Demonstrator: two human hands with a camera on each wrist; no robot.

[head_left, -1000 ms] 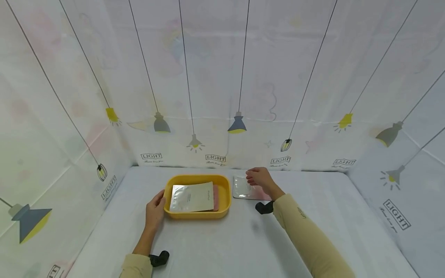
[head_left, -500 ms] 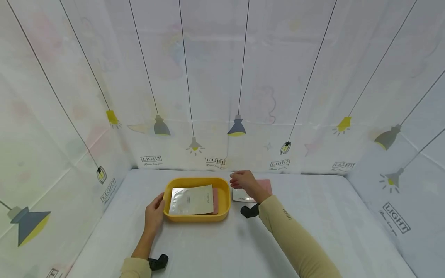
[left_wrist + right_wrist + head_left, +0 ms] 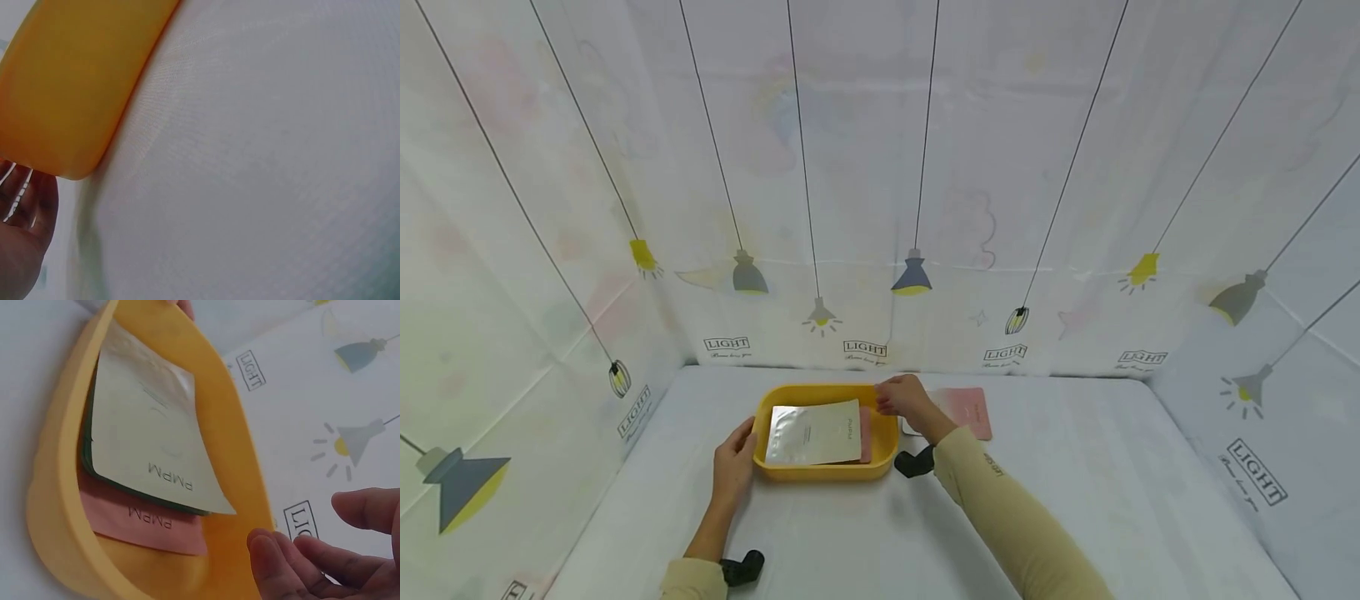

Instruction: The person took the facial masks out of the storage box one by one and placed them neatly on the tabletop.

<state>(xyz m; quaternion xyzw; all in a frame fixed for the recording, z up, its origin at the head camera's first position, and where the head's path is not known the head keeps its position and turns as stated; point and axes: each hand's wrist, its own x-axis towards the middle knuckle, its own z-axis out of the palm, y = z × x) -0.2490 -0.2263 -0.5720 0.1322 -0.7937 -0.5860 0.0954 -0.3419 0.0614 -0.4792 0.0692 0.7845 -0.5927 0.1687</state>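
Observation:
A yellow tray (image 3: pixel 826 472) stands on the white table. Inside lie flat sachets: a cream-silver one (image 3: pixel 147 419) marked PMPM on top, a dark green edge beneath it, and a pink sachet (image 3: pixel 147 522) partly covered below. My left hand (image 3: pixel 733 467) is at the tray's left end, its extended fingers touching the outer wall. My right hand (image 3: pixel 910 398) hovers at the tray's right rim, overlapping it in the head view. In the right wrist view its fingers are loosely bent, the thumb stands apart, and nothing is between them.
To the right of the tray a pink sachet (image 3: pixel 970 410) lies on the table, with a silvery part partly hidden behind my right hand. White cloth walls (image 3: pixel 865 167) printed with hanging lamps enclose the table at the back and sides.
My right hand has moved left, from over the sachets beside the tray to the tray's right rim, uncovering more of the pink sachet. The left hand and tray stay in place.

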